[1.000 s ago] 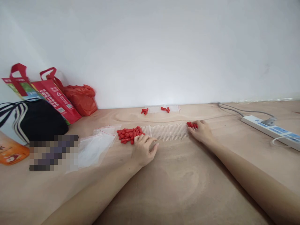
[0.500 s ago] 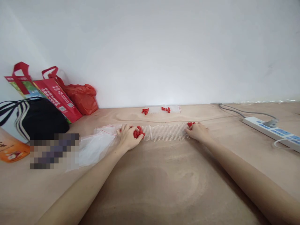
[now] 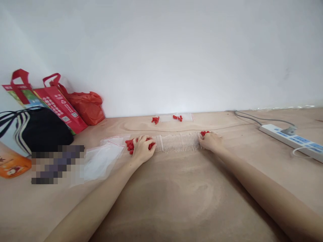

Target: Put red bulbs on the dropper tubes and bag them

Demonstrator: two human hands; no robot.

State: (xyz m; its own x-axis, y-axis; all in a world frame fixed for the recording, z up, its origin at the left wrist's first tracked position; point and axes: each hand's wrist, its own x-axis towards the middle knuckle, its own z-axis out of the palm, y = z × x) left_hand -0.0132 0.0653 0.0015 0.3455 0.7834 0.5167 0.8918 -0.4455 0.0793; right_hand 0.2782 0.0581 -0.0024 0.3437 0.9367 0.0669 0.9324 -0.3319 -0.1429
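A row of thin whitish sticks [image 3: 176, 142] lies side by side on the wooden table. At its left end my left hand [image 3: 143, 148] curls over several red pieces [image 3: 130, 146], some of which show to the left of the fingers and some by the thumb. My right hand [image 3: 210, 140] is at the right end of the row, its fingers closed around red pieces [image 3: 205, 133] that stick out above them. How firmly either hand grips is hard to make out. Clear plastic bags [image 3: 102, 161] lie left of my left hand.
Against the wall lies a small clear bag [image 3: 187, 117] with red pieces beside and on it. A power strip [image 3: 290, 139] with cables is at the right. Shopping bags [image 3: 63, 109], a black bag [image 3: 47, 131] and an orange packet [image 3: 15, 166] stand left.
My left hand has shifted slightly right over the red pieces, and more of them now show on its left side. The right hand stays at the row's right end.
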